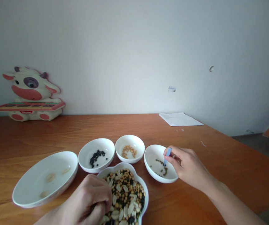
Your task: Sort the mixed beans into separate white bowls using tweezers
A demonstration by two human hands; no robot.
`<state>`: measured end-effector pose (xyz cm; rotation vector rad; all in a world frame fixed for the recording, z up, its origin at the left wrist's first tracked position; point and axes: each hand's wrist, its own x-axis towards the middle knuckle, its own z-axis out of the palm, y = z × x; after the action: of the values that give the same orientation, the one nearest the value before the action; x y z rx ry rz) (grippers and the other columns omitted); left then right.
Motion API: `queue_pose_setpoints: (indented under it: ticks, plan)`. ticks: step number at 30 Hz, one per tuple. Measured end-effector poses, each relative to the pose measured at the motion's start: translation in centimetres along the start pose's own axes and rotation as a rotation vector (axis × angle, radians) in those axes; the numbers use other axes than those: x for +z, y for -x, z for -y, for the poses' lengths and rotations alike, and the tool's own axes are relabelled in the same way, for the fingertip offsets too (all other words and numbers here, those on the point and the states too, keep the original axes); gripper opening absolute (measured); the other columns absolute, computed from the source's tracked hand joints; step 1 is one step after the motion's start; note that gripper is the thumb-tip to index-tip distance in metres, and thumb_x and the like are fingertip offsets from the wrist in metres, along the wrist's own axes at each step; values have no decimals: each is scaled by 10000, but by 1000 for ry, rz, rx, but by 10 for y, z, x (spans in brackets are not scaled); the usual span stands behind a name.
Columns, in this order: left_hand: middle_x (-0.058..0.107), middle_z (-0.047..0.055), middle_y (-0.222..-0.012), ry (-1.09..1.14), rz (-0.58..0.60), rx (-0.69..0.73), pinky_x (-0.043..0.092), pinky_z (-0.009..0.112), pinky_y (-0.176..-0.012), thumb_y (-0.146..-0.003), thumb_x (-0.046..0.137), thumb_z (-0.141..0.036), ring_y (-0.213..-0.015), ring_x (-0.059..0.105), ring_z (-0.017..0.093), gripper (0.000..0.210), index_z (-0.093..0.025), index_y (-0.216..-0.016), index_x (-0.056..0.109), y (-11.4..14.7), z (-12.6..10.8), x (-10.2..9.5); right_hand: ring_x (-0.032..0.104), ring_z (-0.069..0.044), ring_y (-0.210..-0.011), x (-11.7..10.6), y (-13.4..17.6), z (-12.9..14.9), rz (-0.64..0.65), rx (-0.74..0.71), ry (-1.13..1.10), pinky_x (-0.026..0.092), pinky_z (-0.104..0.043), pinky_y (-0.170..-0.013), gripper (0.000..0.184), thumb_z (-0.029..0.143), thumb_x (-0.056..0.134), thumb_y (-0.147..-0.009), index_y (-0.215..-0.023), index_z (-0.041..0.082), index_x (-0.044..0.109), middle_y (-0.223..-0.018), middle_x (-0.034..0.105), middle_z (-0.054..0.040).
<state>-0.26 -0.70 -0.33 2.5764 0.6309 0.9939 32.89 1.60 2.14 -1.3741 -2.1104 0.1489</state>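
My right hand [187, 167] holds blue tweezers [167, 155] with their tips down in a white bowl [153, 152] of a few green beans. My left hand [87, 200] rests on the near left rim of a flower-shaped white bowl [143, 187] full of mixed beans and pale seeds, fingers curled over the mix. Behind it stand a bowl of black beans [96, 157] and a bowl of yellow beans [129, 151]. A wide white dish [31, 184] at the left holds three pale seeds.
All bowls sit on a brown wooden table [230, 162]. A cartoon cow toy keyboard [30, 97] stands against the wall at the back left. A white sheet of paper [180, 119] lies at the back right, near the table's edge.
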Motion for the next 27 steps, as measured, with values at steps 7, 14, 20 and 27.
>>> queue_pose_setpoints:
  ticks: [7, 14, 20, 27]
  plan:
    - [617, 16, -628, 11, 10, 19, 446, 210, -585, -848, 303, -73, -596, 573, 127, 290, -187, -692, 519, 1, -1, 0, 571, -139, -609, -2, -2, 4, 15, 6, 38, 406, -252, -598, 163, 207, 480, -921, -769, 204, 540, -703, 628, 9]
    - [618, 28, -626, -14, -36, 18, 497, 198, -610, -867, 360, -108, -593, 574, 129, 269, -182, -675, 534, 1, -1, -1, 567, -143, -600, -1, -2, 2, -2, 16, 31, 402, -257, -591, 179, 226, 479, -927, -770, 198, 562, -688, 620, 1]
    - [606, 30, -618, 2, -43, 15, 511, 188, -618, -884, 371, -134, -599, 573, 129, 272, -182, -676, 541, 3, 0, -1, 547, -139, -590, -2, -1, 5, 12, -6, 54, 398, -254, -584, 170, 228, 485, -923, -766, 198, 543, -683, 603, 2]
    - [582, 24, -584, 21, -68, 49, 517, 188, -615, -893, 364, -134, -550, 552, 123, 279, -185, -678, 534, -5, -6, -5, 545, -143, -581, -1, 0, 8, -17, -37, 107, 398, -256, -557, 173, 229, 477, -928, -772, 196, 546, -674, 602, -11]
